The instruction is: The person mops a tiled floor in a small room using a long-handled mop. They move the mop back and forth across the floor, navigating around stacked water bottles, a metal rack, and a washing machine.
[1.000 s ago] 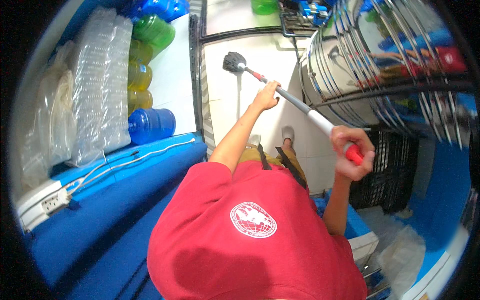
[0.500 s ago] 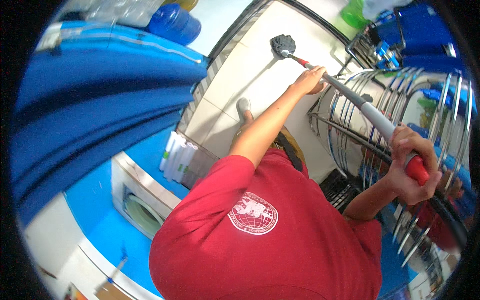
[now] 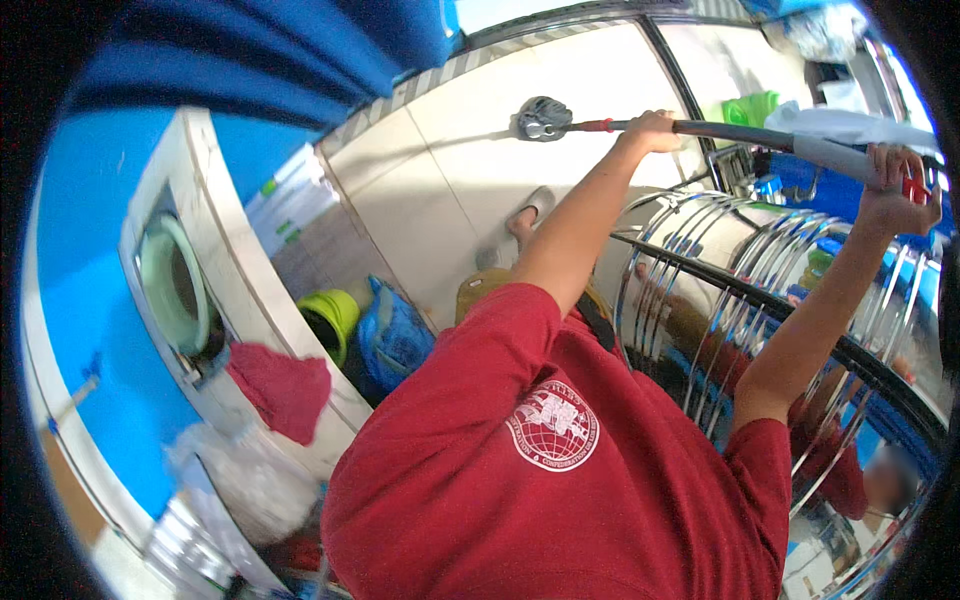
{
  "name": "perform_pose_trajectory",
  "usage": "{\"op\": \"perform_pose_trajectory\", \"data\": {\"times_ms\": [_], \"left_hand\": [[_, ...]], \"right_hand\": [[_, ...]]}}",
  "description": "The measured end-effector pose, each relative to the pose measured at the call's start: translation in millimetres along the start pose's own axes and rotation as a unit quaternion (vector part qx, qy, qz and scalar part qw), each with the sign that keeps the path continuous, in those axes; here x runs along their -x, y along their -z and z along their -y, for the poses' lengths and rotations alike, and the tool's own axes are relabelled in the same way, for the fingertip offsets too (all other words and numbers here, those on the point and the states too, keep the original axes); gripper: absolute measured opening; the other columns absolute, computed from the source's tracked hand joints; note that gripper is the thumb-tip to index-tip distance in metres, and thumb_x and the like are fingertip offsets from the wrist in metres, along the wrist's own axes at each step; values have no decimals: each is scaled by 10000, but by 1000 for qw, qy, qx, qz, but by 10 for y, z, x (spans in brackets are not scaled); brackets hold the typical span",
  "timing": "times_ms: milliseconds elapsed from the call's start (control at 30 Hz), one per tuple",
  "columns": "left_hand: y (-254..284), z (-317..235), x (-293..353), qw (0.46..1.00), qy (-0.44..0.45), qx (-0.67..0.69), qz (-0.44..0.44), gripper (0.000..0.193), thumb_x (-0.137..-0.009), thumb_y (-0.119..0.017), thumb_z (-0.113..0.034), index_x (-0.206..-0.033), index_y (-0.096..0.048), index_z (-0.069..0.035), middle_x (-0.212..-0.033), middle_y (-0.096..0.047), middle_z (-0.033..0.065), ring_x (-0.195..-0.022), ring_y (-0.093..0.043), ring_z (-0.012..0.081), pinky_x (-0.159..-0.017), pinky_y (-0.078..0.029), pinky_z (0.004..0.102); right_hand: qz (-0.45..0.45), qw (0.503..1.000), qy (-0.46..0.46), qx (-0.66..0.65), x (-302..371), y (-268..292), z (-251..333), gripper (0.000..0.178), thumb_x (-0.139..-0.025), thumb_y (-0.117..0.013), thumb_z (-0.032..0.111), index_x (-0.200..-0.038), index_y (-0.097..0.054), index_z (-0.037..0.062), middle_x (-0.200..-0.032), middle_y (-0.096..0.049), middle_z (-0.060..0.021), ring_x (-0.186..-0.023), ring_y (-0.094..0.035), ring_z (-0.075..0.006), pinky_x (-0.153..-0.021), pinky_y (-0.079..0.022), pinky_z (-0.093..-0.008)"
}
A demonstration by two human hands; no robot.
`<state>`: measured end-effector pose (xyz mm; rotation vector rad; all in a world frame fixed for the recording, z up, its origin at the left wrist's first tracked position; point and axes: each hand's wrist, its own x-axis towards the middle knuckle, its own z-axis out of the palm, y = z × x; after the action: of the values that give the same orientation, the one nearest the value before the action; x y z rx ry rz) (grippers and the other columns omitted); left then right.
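Across the far part of the head view runs a long-handled mop (image 3: 740, 134) with a grey pole and red parts. Its dark grey head (image 3: 545, 115) rests on the pale floor tiles at the far middle. My left hand (image 3: 655, 132) is wrapped round the lower pole, not far from the mop head. At the far right, my right hand (image 3: 895, 195) grips the pole near its upper, red end. My slippered foot (image 3: 535, 208) stands on the tiles just below the mop head.
A chrome rack (image 3: 760, 265) with curved bars stands close on my right. Blue curtain (image 3: 250, 60) hangs at the far left. A white counter holds a pale green basin (image 3: 172, 285) and a red cloth (image 3: 285, 390). Below are a lime-green bucket (image 3: 335, 318) and a blue bag (image 3: 395, 330).
My view has turned to the right. The pole has gone from slanting to nearly level, with my right hand farther out. Both hands still hold the mop.
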<state>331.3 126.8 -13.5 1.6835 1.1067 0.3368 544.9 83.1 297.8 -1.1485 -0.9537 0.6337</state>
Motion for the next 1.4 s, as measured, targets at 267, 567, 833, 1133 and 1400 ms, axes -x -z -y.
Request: {"op": "perform_pose_trajectory", "data": {"times_ms": [267, 567, 833, 1133, 1400], "left_hand": [[450, 1120, 1096, 980, 63, 25, -185, 322, -745, -552, -223, -1009, -608, -47, -1103, -621, 184, -1083, -566, 374, -941, -454, 474], [654, 2165, 2840, 933, 244, 75, -253, 283, -712, -657, -322, -867, -668, -86, -838, -679, 128, -856, -653, 296, -809, -482, 429], [294, 2200, 3356, 959, 221, -4, -179, 305, -684, -668, -318, -761, -648, -23, -702, -651, 134, -677, -631, 248, -667, -491, 390], [-473, 1558, 2776, 979, 45, -23, -197, 235, -681, -651, -265, -707, -600, -38, -632, -596, 115, -600, -581, 232, -597, -458, 385], [-1521, 1533, 2076, 967, -64, 107, -223, 176, -639, -693, -180, -777, -609, -109, -769, -628, 119, -776, -628, 299, -699, -498, 403]], "right_hand": [[171, 981, -72, -64, 352, -1435, -325, 472, -750, -329, 468, -705, -464, 19, -554, -290, -48, -536, -327, -189, -598, -319, -352], [420, 848, -186, -264, 1762, -2376, -616, 492, -802, -354, 445, -753, -549, -4, -493, -261, 3, -480, -291, -149, -556, -294, -301], [386, 875, -150, -251, 2649, -1829, -126, 504, -914, -265, 408, -707, -488, 7, -483, -311, -17, -453, -284, -128, -483, -272, -298], [388, 901, -46, -190, 3128, -794, 772, 612, -913, -339, 473, -736, -562, -68, -539, -496, -99, -412, -379, -117, -416, -279, -265], [426, 895, 128, -27, 3910, -399, 944, 201, -698, -543, 192, -665, -600, 2, -558, -518, -85, -446, -496, -206, -439, -380, -315]]}}
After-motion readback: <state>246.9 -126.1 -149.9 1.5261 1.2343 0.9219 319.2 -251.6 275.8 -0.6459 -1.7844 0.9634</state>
